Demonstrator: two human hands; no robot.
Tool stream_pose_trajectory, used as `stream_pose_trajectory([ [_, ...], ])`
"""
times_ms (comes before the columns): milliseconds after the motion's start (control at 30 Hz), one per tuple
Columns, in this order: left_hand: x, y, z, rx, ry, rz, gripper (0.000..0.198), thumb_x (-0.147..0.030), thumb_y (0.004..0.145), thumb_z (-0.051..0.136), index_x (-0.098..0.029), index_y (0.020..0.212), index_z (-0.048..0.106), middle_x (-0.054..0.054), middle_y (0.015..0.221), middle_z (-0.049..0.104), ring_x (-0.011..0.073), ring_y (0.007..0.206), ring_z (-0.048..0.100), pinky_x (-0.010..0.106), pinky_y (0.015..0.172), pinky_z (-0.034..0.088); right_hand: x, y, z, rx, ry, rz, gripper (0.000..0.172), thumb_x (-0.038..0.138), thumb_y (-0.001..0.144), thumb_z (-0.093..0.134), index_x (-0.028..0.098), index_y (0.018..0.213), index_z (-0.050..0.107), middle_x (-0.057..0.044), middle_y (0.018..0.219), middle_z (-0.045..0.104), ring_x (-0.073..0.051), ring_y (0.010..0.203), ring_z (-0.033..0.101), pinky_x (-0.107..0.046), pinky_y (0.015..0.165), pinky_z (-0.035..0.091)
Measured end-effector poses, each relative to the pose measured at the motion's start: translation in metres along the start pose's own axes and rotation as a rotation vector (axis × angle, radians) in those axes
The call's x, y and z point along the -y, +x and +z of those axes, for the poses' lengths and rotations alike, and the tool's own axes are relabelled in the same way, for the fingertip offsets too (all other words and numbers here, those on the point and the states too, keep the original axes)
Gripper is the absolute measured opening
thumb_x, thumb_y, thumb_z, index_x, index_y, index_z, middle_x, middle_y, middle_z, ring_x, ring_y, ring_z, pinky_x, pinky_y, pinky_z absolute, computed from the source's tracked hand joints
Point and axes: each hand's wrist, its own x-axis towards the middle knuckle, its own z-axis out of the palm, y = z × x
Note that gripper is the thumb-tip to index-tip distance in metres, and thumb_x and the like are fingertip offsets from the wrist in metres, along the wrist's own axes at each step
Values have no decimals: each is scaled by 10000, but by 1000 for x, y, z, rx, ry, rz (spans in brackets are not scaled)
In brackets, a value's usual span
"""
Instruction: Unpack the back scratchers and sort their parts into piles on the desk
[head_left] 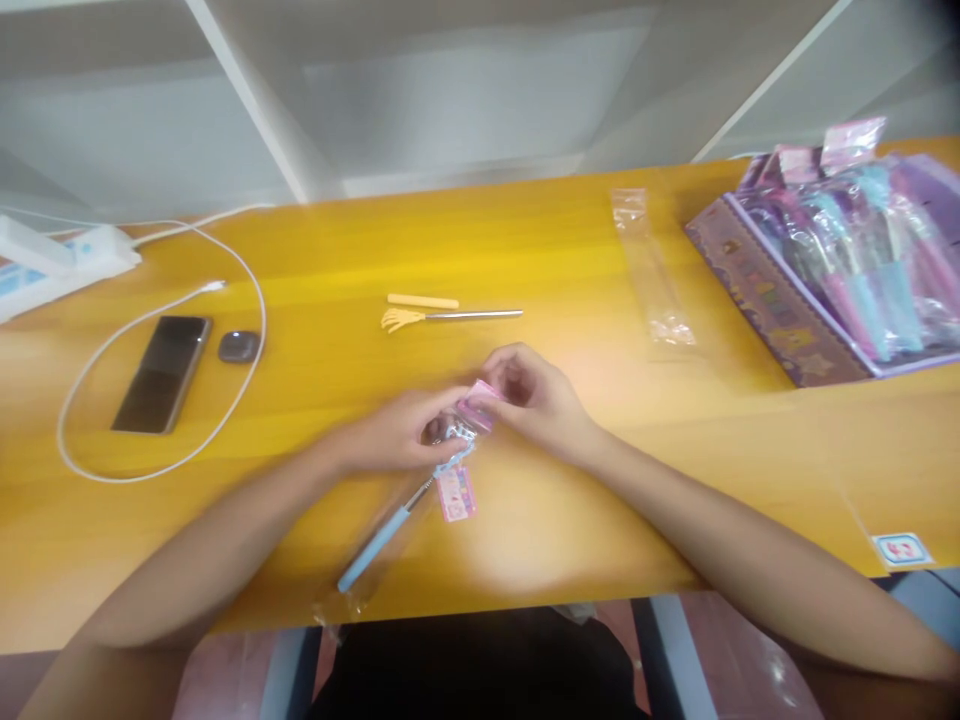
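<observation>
My left hand (pixel 409 432) and my right hand (pixel 536 398) meet over the middle of the yellow table (pixel 315 260). Both pinch the pink-topped end of a clear plastic sleeve (pixel 390 535). Inside the sleeve lies a light blue back scratcher (pixel 375 548) whose handle points toward me and to the left. A small pink label (pixel 457 494) hangs below my left fingers. Farther back lies an unwrapped yellow back scratcher (pixel 450 315) with a metal shaft, and beside it a loose yellow handle piece (pixel 422 301).
An empty clear sleeve (pixel 651 270) lies at the right. A purple display box (pixel 832 270) full of wrapped scratchers stands at the far right. At the left are a dark phone (pixel 162 373), a small dark case (pixel 239 346), a white cable (pixel 150 330) and a power strip (pixel 60 262). A sticker (pixel 902 548) sits on the near right edge.
</observation>
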Motion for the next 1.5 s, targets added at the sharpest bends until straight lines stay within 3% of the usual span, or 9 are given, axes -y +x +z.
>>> stream_pose_trajectory([
  [167,3,2,1,-31,-117,21,510,-344,1000,710,-256,1495,627,54,1062,774,176,848,687,281,742,522,7,-1,6,0,-93,38,355,498,964,797,194,946,615,21,740,620,-108,633,533,-239,581,421],
  [300,7,4,-2,-108,-469,23,464,-319,952,785,-216,1390,671,132,1295,775,252,1149,754,336,934,591,4,0,2,34,58,10,371,532,1008,740,189,1093,627,-21,874,690,-132,753,643,-258,685,535],
  [433,14,5,-5,-190,-576,17,483,-312,920,839,-206,1363,678,147,1312,781,240,1140,769,331,942,601,-2,2,-7,46,201,-46,468,531,981,784,211,1243,566,-14,946,665,-119,780,654,-239,689,555],
  [600,29,10,-7,-543,-640,93,457,-344,865,903,-201,1252,706,136,1307,782,251,1204,749,356,1018,586,26,-10,-6,245,120,120,376,547,1078,624,172,1106,640,-30,932,673,-96,687,589,-211,574,482],
  [767,32,14,-11,-873,-722,116,371,-349,821,924,-217,1038,653,84,1268,779,206,1091,753,290,863,598,66,-28,28,381,95,347,555,432,939,824,192,1376,582,-52,1110,752,-108,728,653,-242,636,547],
  [1000,26,13,-5,-948,-624,146,334,-327,844,889,-214,987,609,61,1240,722,171,1071,731,267,891,592,69,-20,49,282,357,681,602,430,774,976,198,1180,597,22,972,716,-42,520,578,-155,367,358],
  [1167,29,12,-6,-1026,-545,124,370,-362,817,889,-210,909,565,35,1171,684,143,962,715,241,818,593,67,-11,59,245,410,684,527,429,812,957,185,1117,603,38,845,693,-47,449,564,-154,296,314],
  [1333,33,13,-9,-1131,-562,137,447,-360,772,924,-216,943,537,16,1117,660,118,879,713,227,773,601,63,3,72,245,260,596,515,414,807,967,196,1089,596,8,971,747,-57,439,596,-184,298,406],
  [1500,36,14,-9,-1125,-595,167,599,-345,755,953,-253,1032,430,34,1316,615,66,761,710,208,678,613,58,10,61,353,185,590,195,224,944,815,163,948,629,47,725,688,-42,418,546,-151,352,419],
])
